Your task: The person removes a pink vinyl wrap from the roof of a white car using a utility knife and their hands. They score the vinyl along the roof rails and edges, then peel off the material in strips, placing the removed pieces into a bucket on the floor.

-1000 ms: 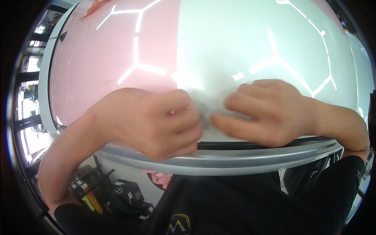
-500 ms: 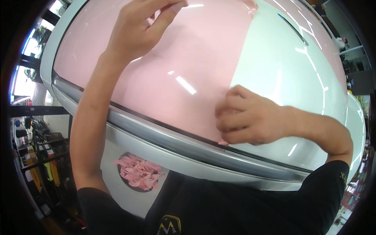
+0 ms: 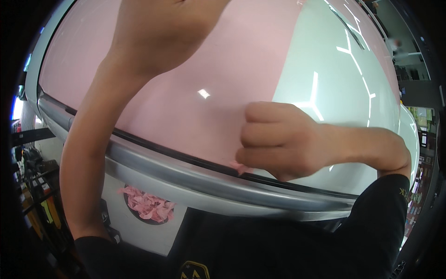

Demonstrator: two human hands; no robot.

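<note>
Thin pink film (image 3: pixel 218 60) covers the left and middle of a glossy, curved car panel. Its edge borders bare pale-green paint (image 3: pixel 297 69). At the lower part of this border my right hand (image 3: pixel 281 142) is closed in a fist. A crumpled bit of pink film (image 3: pixel 239 167) sticks out below its fingers. My left hand (image 3: pixel 165 35) is raised over the pink film near the upper edge. Its fingers are cut off by the frame, so what they hold, if anything, cannot be seen.
A silver trim strip (image 3: pixel 176 167) with a dark seal runs along the panel's near edge, close to my body. Below it, at lower left, a dark round container holds pink film scraps (image 3: pixel 151 204). A dark thin wiper-like piece (image 3: pixel 348 29) lies at upper right. Shelving (image 3: pixel 35 204) stands far left.
My right hand has moved slightly left and its fingers have closed tighter. My left hand has come up and appears larger, its fingers now out of frame. The whole view has shifted a little.
</note>
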